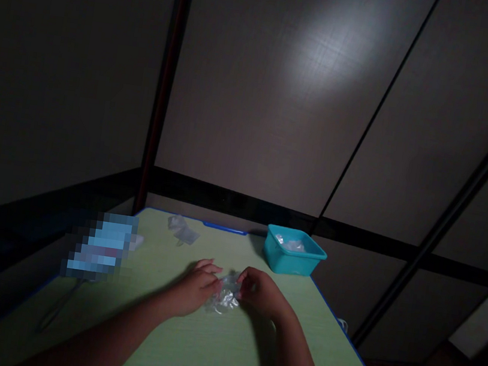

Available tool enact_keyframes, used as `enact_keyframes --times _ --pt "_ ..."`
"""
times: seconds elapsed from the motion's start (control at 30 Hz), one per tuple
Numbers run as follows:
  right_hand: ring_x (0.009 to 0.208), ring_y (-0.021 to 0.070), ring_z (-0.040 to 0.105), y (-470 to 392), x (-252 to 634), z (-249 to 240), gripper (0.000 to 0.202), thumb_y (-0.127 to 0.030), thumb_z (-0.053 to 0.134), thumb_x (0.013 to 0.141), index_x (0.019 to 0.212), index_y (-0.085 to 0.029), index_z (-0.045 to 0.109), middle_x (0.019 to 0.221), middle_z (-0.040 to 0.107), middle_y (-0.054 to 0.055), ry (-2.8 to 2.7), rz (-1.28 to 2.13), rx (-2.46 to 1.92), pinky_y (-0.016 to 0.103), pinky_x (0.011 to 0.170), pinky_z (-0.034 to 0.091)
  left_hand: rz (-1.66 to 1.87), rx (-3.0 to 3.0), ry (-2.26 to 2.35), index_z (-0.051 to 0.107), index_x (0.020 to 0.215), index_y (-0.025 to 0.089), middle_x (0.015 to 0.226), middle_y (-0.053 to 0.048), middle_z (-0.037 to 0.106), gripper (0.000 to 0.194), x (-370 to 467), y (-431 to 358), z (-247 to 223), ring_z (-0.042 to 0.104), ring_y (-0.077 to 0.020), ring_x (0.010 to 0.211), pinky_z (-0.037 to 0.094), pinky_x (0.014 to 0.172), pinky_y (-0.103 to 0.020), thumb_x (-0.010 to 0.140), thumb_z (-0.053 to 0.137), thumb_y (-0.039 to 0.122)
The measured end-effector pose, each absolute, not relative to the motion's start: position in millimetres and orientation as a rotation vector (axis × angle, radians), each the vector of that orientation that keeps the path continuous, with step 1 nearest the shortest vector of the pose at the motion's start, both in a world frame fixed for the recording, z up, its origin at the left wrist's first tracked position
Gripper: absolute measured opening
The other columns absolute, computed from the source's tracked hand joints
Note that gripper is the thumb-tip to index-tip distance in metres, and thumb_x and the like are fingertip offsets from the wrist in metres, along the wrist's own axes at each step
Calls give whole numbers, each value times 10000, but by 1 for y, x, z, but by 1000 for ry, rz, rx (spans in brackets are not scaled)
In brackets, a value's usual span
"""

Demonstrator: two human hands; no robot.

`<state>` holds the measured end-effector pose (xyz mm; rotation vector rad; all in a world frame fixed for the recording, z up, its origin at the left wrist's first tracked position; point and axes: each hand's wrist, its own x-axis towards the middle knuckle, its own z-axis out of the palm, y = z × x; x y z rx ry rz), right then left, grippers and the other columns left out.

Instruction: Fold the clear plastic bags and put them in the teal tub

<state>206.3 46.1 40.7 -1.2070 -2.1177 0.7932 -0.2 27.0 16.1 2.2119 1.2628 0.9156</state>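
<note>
A crumpled clear plastic bag (pixel 226 303) lies on the light green table between my two hands. My left hand (pixel 196 288) has its thumb side at the bag's left edge and grips it there, its other fingers stretched forward over the table. At the bag's right edge, the curled fingers and thumb of my right hand (pixel 261 291) pinch the plastic. Dim light hides the exact fingertip contact.
A turquoise basket (pixel 289 265) with clear plastic inside stands at the table's back right. Another crumpled clear piece (pixel 182 232) lies at the back left. A pixelated blue object (pixel 102 251) with a strap (pixel 58 308) is on the left. Dark panels (pixel 253 117) rise behind the table (pixel 184 350).
</note>
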Motion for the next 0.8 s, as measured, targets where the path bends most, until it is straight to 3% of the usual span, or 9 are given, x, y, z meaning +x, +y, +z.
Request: enact_keyframes --times 0.1,0.27,0.47,0.8 --pt "607 119 532 46 205 40 262 -102 638 557 807 -153 576 651 600 -11 -2112 821 -1189 205 558 401 934 2217 1262 688 727 233 1164 -36 569 195 1 25 17 318 -239 1228 241 1029 -381 757 566 383" --pt "629 113 525 47 207 39 203 -115 628 583 776 -151 577 673 597 -6 -2119 838 -1139 201 569 399 936 2210 1272 678 656 239 1139 -28 582 18 1 23 19 343 -241 1215 264 1008 -374 652 666 253" --pt "567 90 460 47 215 44 214 -104 655 545 744 -141 587 617 556 -28 -2118 800 -1273 180 505 337 987 2162 1266 668 655 229 1116 -30 597 16 1 27 17 369 -233 1188 260 1006 -367 651 672 245" --pt "608 102 485 49 209 36 216 -91 649 539 734 -153 580 641 569 -29 -2141 793 -1281 177 530 346 1062 2165 1192 627 677 213 1086 -32 600 29 0 26 19 428 -201 1112 311 967 -322 702 620 226"
